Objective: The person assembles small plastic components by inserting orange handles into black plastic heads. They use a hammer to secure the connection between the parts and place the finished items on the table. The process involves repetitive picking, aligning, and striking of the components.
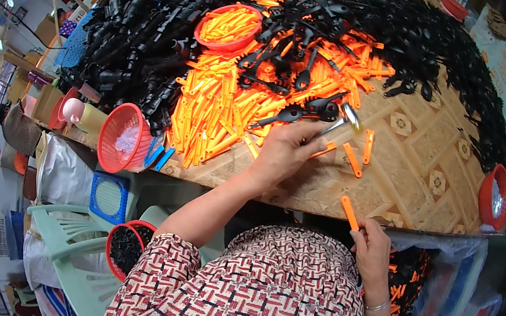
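Observation:
My left hand (pixel 289 153) reaches over the near part of the table, its fingers closed on a shiny metal utensil (pixel 351 116) with a rounded, spoon-like end. An orange strip pokes out beside those fingertips; whether they touch it I cannot tell. At the table's front edge my right hand (pixel 374 249) pinches an orange plastic handle (pixel 349 211), which points up and away. Two loose orange handles (pixel 352 160) lie just right of my left hand. Beyond it spreads a heap of orange handles (pixel 208 110), with black spoon-shaped pieces (pixel 288 114) on and beside it.
A red basket of orange handles (pixel 261 28) sits on the heap. Black parts (pixel 134 38) cover the far left. Red baskets stand at the left edge (pixel 108 138) and right edge (pixel 487 191). A plastic-lined bin (pixel 465 278) is below right; green chairs (pixel 61 231) stand lower left.

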